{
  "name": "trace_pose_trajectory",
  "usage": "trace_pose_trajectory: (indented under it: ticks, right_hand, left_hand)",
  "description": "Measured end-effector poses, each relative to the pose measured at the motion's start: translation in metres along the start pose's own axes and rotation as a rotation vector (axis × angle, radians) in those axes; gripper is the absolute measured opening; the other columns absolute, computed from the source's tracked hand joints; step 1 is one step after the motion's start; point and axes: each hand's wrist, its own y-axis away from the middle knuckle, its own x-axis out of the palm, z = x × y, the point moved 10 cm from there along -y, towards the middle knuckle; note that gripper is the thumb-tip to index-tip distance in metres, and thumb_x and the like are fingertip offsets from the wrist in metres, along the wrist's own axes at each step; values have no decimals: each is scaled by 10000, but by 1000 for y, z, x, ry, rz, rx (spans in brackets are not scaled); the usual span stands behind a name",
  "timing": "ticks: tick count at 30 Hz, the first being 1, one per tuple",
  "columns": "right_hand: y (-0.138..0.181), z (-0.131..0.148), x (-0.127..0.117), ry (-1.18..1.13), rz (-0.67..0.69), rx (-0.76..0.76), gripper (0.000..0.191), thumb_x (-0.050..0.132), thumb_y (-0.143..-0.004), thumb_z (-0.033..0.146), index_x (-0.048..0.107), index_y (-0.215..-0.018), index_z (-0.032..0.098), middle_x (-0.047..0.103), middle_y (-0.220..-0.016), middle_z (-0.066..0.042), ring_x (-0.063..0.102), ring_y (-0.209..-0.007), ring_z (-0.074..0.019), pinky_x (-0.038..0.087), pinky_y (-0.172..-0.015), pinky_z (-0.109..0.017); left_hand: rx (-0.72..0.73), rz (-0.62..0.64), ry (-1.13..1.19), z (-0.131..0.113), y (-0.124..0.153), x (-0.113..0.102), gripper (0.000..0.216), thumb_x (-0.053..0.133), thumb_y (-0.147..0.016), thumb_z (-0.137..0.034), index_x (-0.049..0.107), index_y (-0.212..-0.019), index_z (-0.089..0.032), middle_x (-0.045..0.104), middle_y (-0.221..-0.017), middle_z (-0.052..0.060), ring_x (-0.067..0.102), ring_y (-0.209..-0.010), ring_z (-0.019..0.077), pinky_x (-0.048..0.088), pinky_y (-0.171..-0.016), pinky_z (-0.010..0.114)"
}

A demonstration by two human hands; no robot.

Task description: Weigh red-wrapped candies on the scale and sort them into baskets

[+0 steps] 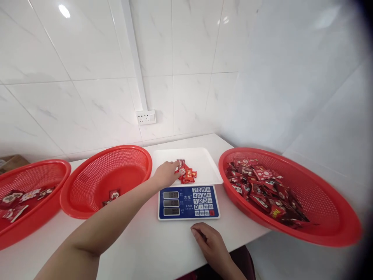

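My left hand reaches over the white pan of a digital scale. Its fingers and thumb close on the left side of a small pile of red wrapped candies, partly hiding them. The scale's blue front carries a number pad and three small displays. Just below the scale, near the table's front edge, my right hand rests loosely curled with nothing visible in it.
To the right, a red basket holds many wrapped candies and overhangs the table edge. A middle-left red basket has a few candies, partly behind my left forearm. Another red basket with several packets stands far left. A tiled wall with a socket rises behind.
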Motion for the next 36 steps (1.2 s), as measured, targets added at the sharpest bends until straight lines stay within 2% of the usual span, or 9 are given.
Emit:
trace_pose_trajectory:
  ticks: [5,11,14,17,21,26,30,33,36]
  right_hand:
    - [1,1,-1,5,-9,-25,263,392,-886,325,604,-805,192,657,-795,-50,608,-734,-167,475,-678,-267]
    - [-1,1,0,-1,13,-18,255,400,-884,318,607,-804,192,657,-797,-44,606,-731,-162,468,-675,-258]
    - [-2,1,1,-5,31,-17,249,401,-882,314,607,-813,193,658,-807,-46,605,-743,-167,465,-685,-265]
    - [-2,1,2,-2,47,-5,247,400,-881,315,604,-819,189,654,-808,-47,600,-742,-169,460,-684,-271]
    - [-1,0,1,-11,41,-1,246,397,-886,309,603,-830,186,649,-812,-44,594,-746,-162,452,-687,-264]
    - [0,-2,1,-19,13,-17,244,404,-884,300,607,-828,178,645,-801,-46,590,-735,-157,445,-677,-258]
    - [1,-1,0,-18,13,-24,239,409,-883,289,610,-822,177,642,-786,-42,587,-725,-155,439,-668,-254]
    - [1,0,-1,-27,23,-29,235,411,-884,286,610,-821,179,643,-788,-41,587,-729,-153,436,-671,-252]
    - [1,0,-1,-37,26,-38,233,412,-884,292,608,-822,183,645,-791,-40,588,-733,-155,434,-674,-251]
  left_hand:
    - [-44,-10,125,6,-4,-7,161,479,-830,-329,524,-963,-250,660,-708,-16,612,-617,158,424,-516,236]
    - [-184,-255,128,55,37,-91,142,444,-825,-347,500,-901,-242,597,-669,-33,564,-598,144,401,-501,228]
    - [-239,-333,74,73,56,-111,146,415,-819,-296,516,-898,-227,556,-648,-18,535,-564,164,373,-464,249]
    - [-168,-299,49,59,51,-92,207,418,-828,-307,569,-935,-214,614,-777,32,583,-736,214,432,-560,296]
    - [118,-81,103,-2,26,-30,255,482,-839,-349,620,-1036,-264,645,-1097,15,528,-1070,206,443,-863,301]
    - [302,58,116,-48,6,14,258,522,-826,-253,632,-1058,-274,661,-1096,-10,552,-1052,185,420,-924,293]
    - [203,-18,73,-37,1,4,211,460,-837,-202,651,-924,-220,688,-950,26,616,-877,187,492,-761,277]
    - [83,-142,14,-13,11,-27,252,399,-869,-223,613,-1002,-224,672,-995,36,601,-924,194,488,-766,282]
    - [-68,-278,-93,21,31,-66,304,354,-872,-211,581,-1074,-202,636,-1068,96,537,-1031,278,469,-779,383]
